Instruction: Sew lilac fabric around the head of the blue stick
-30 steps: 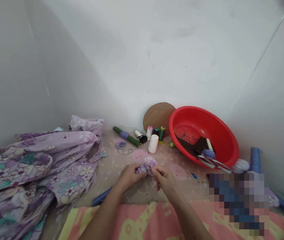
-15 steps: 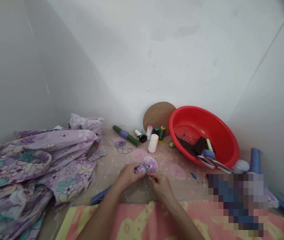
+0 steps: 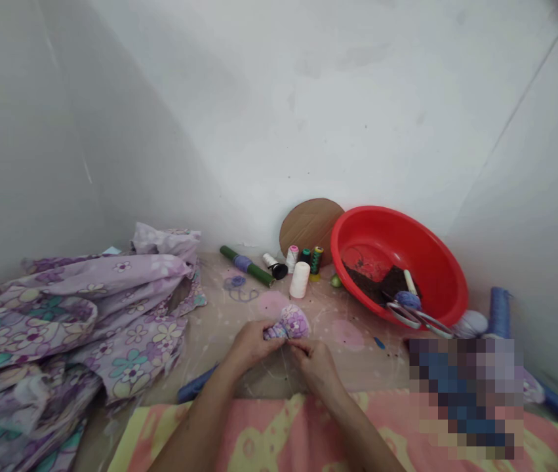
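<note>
A small bundle of purple floral fabric [image 3: 295, 321] sits at the centre, fanned out at its right end and gathered at its left. My left hand [image 3: 254, 342] grips the gathered end, fingers closed round it. My right hand [image 3: 312, 360] is closed in a pinch at the bundle's lower edge; what lies between its fingertips is too small to make out. Just beyond the bundle stands a white thread spool [image 3: 299, 280].
A red basin [image 3: 436, 262] holding dark cloth and scissors [image 3: 419, 318] leans at the right. Floral cloth [image 3: 136, 334] is heaped at the left. A green tube [image 3: 259, 274], small spools and a cardboard disc [image 3: 308, 226] lie near the wall. Pink-yellow cloth [image 3: 269, 439] covers the front.
The view has shifted slightly. My right fingertips have moved a little left, closer to the bundle's lower edge. My left hand keeps its grip.
</note>
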Demonstrator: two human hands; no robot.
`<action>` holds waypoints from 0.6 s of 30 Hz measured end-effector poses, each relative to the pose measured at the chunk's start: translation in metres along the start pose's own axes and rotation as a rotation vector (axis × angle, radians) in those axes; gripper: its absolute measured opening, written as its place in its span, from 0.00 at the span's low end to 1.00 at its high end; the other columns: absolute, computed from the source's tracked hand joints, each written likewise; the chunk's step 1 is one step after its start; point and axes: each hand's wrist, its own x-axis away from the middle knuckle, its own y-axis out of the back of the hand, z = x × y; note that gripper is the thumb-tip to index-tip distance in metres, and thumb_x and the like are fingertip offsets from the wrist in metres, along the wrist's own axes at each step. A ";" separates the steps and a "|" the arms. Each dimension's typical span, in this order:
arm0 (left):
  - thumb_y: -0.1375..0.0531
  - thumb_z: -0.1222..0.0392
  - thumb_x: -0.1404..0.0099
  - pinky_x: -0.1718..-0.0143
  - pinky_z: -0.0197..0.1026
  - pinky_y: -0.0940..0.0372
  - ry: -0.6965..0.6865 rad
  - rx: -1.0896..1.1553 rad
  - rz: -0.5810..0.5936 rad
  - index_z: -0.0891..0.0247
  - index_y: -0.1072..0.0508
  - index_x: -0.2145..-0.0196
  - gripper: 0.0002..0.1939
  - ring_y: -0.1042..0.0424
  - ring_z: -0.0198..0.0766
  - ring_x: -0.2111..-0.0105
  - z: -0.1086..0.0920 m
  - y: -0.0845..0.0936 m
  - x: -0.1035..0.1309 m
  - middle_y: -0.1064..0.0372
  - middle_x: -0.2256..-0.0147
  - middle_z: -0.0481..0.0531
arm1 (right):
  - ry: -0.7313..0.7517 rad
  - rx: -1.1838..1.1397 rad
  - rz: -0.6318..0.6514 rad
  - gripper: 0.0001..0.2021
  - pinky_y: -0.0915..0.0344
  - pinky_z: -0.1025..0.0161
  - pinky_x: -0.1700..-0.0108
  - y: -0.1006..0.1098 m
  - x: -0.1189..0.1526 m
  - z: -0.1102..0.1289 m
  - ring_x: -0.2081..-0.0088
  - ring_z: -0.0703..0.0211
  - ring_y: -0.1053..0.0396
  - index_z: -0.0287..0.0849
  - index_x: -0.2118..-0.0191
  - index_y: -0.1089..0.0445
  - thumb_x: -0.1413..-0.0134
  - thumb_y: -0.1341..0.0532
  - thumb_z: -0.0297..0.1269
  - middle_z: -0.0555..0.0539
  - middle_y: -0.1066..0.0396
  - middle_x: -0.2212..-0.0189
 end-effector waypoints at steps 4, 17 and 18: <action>0.45 0.51 0.49 0.72 0.33 0.47 -0.007 -0.009 -0.004 0.65 0.28 0.68 0.16 0.37 0.35 0.73 0.001 -0.001 0.000 0.31 0.72 0.47 | -0.001 0.016 -0.024 0.14 0.38 0.64 0.70 -0.003 0.001 -0.001 0.71 0.55 0.31 0.42 0.68 0.26 0.53 0.50 0.34 0.47 0.26 0.73; 0.45 0.50 0.49 0.73 0.33 0.47 0.010 -0.017 0.002 0.65 0.28 0.68 0.17 0.36 0.36 0.72 0.003 -0.003 -0.001 0.31 0.73 0.48 | -0.017 0.026 -0.120 0.13 0.40 0.65 0.72 -0.008 0.003 0.005 0.73 0.57 0.33 0.39 0.73 0.28 0.53 0.50 0.34 0.46 0.29 0.77; 0.45 0.50 0.49 0.74 0.32 0.47 0.002 -0.014 0.000 0.65 0.28 0.68 0.17 0.36 0.36 0.72 0.004 -0.004 -0.001 0.31 0.73 0.48 | -0.013 0.011 -0.127 0.13 0.39 0.65 0.71 -0.009 0.003 0.005 0.73 0.56 0.33 0.39 0.73 0.28 0.53 0.49 0.34 0.46 0.28 0.76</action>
